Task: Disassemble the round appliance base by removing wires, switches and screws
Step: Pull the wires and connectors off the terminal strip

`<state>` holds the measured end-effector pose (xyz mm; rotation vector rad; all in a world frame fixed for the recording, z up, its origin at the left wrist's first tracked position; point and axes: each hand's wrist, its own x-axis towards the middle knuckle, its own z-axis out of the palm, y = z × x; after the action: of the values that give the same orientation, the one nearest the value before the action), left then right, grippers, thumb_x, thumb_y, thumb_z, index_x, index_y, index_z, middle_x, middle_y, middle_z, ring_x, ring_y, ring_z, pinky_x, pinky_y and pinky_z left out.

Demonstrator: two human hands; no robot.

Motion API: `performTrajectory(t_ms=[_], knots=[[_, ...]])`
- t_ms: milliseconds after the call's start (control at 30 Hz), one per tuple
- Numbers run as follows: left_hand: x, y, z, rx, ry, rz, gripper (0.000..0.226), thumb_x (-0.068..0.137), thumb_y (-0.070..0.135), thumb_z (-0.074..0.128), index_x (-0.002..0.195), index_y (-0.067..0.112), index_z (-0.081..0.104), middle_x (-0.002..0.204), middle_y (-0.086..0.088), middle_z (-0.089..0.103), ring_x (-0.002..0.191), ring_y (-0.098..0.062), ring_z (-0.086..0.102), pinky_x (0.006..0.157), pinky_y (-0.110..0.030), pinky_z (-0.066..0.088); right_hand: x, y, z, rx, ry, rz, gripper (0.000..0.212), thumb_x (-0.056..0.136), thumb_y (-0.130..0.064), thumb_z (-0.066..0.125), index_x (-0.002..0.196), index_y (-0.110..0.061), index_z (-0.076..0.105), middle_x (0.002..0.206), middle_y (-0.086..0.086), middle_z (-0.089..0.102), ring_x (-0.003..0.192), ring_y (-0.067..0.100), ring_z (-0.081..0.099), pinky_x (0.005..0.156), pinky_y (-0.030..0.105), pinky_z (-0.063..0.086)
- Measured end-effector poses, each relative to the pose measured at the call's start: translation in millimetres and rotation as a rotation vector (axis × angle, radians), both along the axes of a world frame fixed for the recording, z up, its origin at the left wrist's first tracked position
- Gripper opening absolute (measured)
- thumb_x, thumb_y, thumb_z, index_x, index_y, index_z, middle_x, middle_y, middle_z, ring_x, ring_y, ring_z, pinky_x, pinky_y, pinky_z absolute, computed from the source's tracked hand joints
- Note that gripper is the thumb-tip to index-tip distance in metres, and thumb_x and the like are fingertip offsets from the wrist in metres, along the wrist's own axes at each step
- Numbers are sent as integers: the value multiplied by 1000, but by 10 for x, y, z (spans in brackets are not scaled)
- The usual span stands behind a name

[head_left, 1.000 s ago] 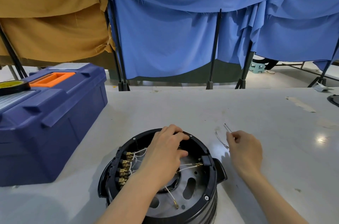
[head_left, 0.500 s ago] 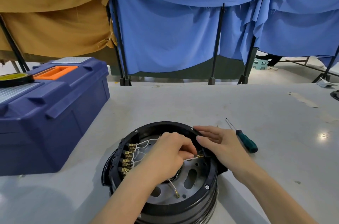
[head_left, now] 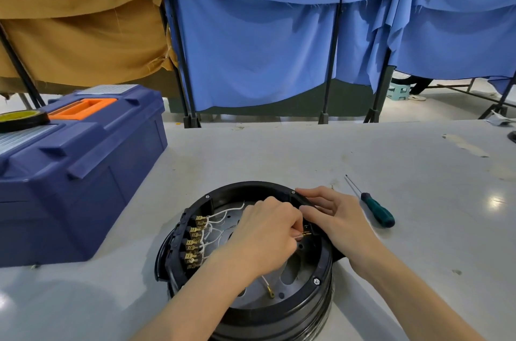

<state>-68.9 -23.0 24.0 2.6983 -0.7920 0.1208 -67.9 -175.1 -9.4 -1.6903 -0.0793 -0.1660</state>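
Both hands work inside the round appliance base (head_left: 251,185), which sits on the near edge of the grey table (head_left: 251,150). The left hand (head_left: 268,234) has its fingers curled tight and pinches a small brass wire terminal (head_left: 306,234) at the right inner wall. The right hand (head_left: 337,217) grips the rim just beside it, thumb turned inward and fingers laid over the black edge; how firmly it holds I cannot tell. The step looks like pulling this lead off its tab. It is best done by gripping the metal connector rather than the thin wire, pulling straight along the tab with a slight wiggle, while the right hand braces the housing so the base does not slide or tip. Nearest in the well, a loose lead with a ring terminal (head_left: 269,289) lies on the slotted metal plate (head_left: 290,273), and a rim screw (head_left: 316,281) is not yet out. On the left wall a row of brass spade connectors (head_left: 195,240) holds a tangle of white wires (head_left: 220,217), close enough to snag a wrist. The left forearm covers much of the plate, so what lies beneath it is hidden. A green-handled screwdriver (head_left: 377,212) lies on the table just right of the right hand, within easy reach for the screws. Further left stands a blue toolbox (head_left: 78,173) with an orange handle (head_left: 83,107) and a roll of tape (head_left: 22,117) on its lid. Beyond the table hang blue cloth screens (head_left: 265,47) and a mustard one (head_left: 78,19) on black stands.
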Motion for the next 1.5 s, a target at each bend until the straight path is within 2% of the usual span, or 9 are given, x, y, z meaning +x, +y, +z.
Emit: performTrajectory(t_ms=[67, 133, 233, 433, 667, 1167, 1300, 1500], knots=[[-14, -28, 1, 30, -33, 19, 16, 86, 12, 52, 78, 26, 53, 85, 3, 58, 88, -24, 56, 68, -31, 32, 3, -2, -8, 5, -4, -3, 28, 85, 2, 65, 98, -21, 74, 91, -8, 76, 86, 12, 72, 78, 25, 59], [-25, -37, -6, 21, -23, 25, 20, 84, 10, 51, 74, 26, 43, 81, 5, 50, 81, -22, 50, 66, -31, 27, 7, -8, -11, 10, -6, 2, 28, 84, 2, 66, 99, -21, 74, 92, -7, 77, 86, 12, 72, 78, 25, 59], [-30, -29, -13, 5, -16, 27, 22, 84, 9, 50, 74, 26, 40, 79, 6, 48, 76, -20, 43, 66, -32, 26, 5, -12, -18, 20, -10, 5, 28, 84, 2, 66, 99, -20, 74, 91, -7, 77, 86, 12, 72, 78, 24, 59], [-44, -46, -13, 38, -48, 41, 25, 84, 10, 50, 72, 26, 36, 79, 4, 46, 75, -22, 42, 65, -33, 24, 5, -18, -18, 14, -20, 11, 28, 83, 2, 67, 99, -20, 75, 89, -6, 77, 83, 12, 73, 75, 22, 59], [-35, -51, -15, 69, -85, 38, 20, 86, 12, 49, 77, 25, 38, 81, 6, 46, 76, -20, 41, 65, -33, 24, 12, -28, -28, 6, -17, 11, 29, 83, 0, 68, 100, -22, 75, 90, -6, 77, 85, 12, 73, 75, 22, 58], [-69, -48, 29, 202, -160, -27, 22, 86, 10, 46, 87, 25, 31, 84, 9, 37, 73, -19, 35, 61, -32, 19, -5, -37, -43, 41, 8, 21, 27, 84, -6, 69, 103, -25, 74, 94, -7, 77, 89, 11, 73, 85, 32, 58], [-52, -32, 45, 195, -132, -6, 19, 86, 10, 47, 86, 24, 34, 85, 9, 41, 76, -20, 42, 62, -31, 22, 1, -39, -47, 57, 10, 31, 28, 85, -4, 67, 104, -22, 74, 93, -4, 77, 88, 15, 73, 82, 31, 59], [-64, 54, 48, 138, -133, 8, 19, 83, 7, 47, 80, 22, 36, 68, 8, 33, 73, -18, 39, 63, -30, 23, 2, -26, -55, 80, 21, 30, 28, 85, -1, 65, 101, -22, 74, 91, -1, 77, 85, 19, 74, 77, 30, 60]])
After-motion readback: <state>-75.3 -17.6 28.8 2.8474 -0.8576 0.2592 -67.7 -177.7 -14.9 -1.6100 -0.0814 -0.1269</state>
